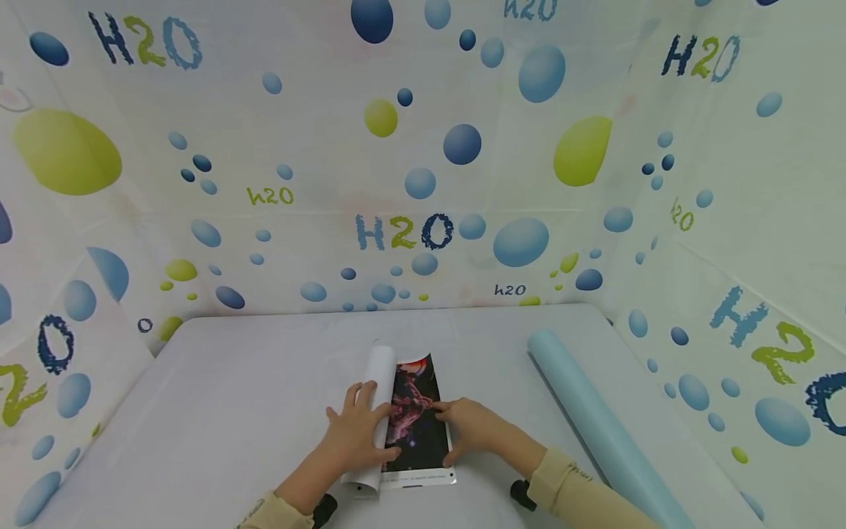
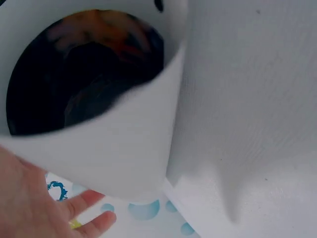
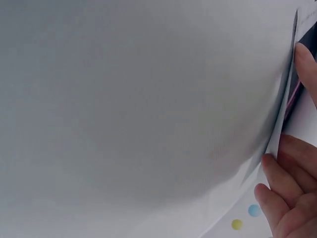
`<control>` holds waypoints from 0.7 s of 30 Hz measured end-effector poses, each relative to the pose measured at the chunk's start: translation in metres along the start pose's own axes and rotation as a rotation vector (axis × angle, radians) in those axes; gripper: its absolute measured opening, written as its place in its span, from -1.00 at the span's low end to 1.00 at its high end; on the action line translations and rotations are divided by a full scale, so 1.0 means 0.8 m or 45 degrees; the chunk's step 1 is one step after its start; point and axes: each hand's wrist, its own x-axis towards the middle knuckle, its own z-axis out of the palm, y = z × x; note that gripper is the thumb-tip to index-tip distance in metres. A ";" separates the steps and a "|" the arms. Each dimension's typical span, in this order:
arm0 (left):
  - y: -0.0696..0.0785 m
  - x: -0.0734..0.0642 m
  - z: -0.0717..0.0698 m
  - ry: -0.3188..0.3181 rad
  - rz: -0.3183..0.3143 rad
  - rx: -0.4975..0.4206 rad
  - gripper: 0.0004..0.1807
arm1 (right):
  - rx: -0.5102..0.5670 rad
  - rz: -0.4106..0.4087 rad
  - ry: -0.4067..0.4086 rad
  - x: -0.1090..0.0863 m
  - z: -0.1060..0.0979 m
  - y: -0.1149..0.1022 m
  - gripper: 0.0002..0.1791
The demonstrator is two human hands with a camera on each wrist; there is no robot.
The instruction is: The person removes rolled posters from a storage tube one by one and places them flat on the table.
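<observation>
A poster (image 1: 413,411) with a dark, red-and-pink printed picture and a white lower border lies partly unrolled on the table. Its left part is still a white roll (image 1: 381,367). My left hand (image 1: 357,433) rests on this roll with fingers spread, the thumb reaching over the print. In the left wrist view I look into the end of the roll (image 2: 114,153), the dark print inside and my fingers beside it. My right hand (image 1: 472,430) touches the poster's right edge with fingertips and thumb; the right wrist view shows that edge (image 3: 282,111) slightly raised off the table.
A long light-blue roll (image 1: 608,426) lies slantwise on the right of the white table (image 1: 231,411). Behind and at both sides hangs a white curtain (image 1: 317,132) with blue and green dots and "H2O" lettering. Dark wrist devices (image 1: 522,495) sit below the forearms.
</observation>
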 end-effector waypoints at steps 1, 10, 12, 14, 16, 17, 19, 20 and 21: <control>0.000 0.000 0.000 0.024 -0.010 0.009 -0.32 | 0.000 0.001 -0.009 -0.001 -0.002 0.001 -0.15; -0.008 0.008 0.004 0.205 -0.069 0.204 -0.30 | -0.045 0.056 -0.068 -0.013 -0.013 0.013 -0.17; -0.012 0.008 0.005 0.222 -0.079 0.248 -0.27 | -0.067 0.051 -0.065 -0.018 -0.013 0.019 -0.19; -0.015 0.008 0.007 0.222 -0.090 0.271 -0.27 | -0.089 0.035 -0.058 -0.023 -0.013 0.026 -0.22; -0.017 0.007 0.007 0.217 -0.097 0.268 -0.30 | -0.084 0.025 -0.048 -0.028 -0.013 0.032 -0.24; -0.017 0.007 0.008 0.213 -0.100 0.257 -0.31 | -0.077 0.022 -0.044 -0.031 -0.012 0.036 -0.25; -0.017 0.006 0.009 0.210 -0.103 0.219 -0.35 | -0.053 0.017 -0.029 -0.036 -0.011 0.042 -0.26; -0.018 0.005 0.010 0.213 -0.103 0.200 -0.38 | -0.042 0.012 -0.019 -0.038 -0.010 0.046 -0.26; -0.018 0.005 0.011 0.218 -0.102 0.186 -0.39 | -0.026 0.010 -0.007 -0.039 -0.009 0.049 -0.27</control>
